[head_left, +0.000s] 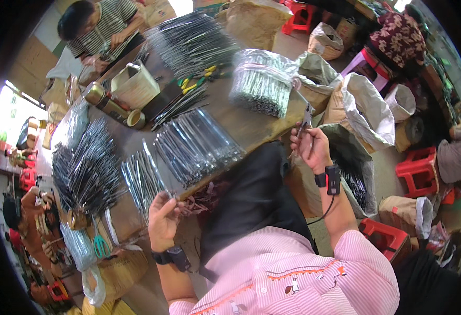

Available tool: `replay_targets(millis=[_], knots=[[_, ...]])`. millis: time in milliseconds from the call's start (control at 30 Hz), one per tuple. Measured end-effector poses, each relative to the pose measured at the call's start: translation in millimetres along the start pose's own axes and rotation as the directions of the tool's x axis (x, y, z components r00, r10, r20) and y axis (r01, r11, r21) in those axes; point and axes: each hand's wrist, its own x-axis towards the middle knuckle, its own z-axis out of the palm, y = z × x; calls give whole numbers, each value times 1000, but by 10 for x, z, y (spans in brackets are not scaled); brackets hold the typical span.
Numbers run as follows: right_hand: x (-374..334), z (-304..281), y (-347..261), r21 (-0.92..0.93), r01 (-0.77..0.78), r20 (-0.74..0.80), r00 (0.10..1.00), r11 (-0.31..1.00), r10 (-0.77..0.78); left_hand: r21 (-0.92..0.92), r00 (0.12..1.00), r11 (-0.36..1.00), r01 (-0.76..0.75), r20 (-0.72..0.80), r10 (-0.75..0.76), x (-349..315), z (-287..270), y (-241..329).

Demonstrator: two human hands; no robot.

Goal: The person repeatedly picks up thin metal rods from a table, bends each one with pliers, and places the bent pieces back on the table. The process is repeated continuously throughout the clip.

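Observation:
At the table's near edge, my left hand (165, 214) is closed, thumb and fingertips pinching the end of a thin metal strip (151, 161). That strip slants away over a small row of similar strips (136, 178). My right hand (313, 149) is raised beyond the table's right corner and closed round the handles of a pair of pliers (306, 119), jaws pointing up and away. Between the hands, a wide row of shiny metal strips (196, 144) lies along the edge. A plastic-wrapped bundle of metal strips (262, 86) stands near the pliers.
Beyond the rows lie yellow-handled pliers (191, 84), a flask (107, 102), a cut-open white container (136, 84) and a big strip pile (191, 44). Dark strips (91, 168) heap at left. Open sacks (359, 113) and red stools (418, 170) crowd the right. A co-worker (102, 31) sits opposite.

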Motion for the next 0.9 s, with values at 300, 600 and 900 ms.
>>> replay_targets(millis=[300,600,900], knots=[[586,191,-169,-743,286,-35,886,605,-462,-57,998,997,-42,52,45,-114,169,22],[718,345,-111,-717,233,-134,879,657,-458,1,996,1000,-4,90,4,-137,303,-22],[338,-1,-293,-365,-43,-83,996,930,14,-9,1000,1000,-30,-3,30,-308,133,-32]])
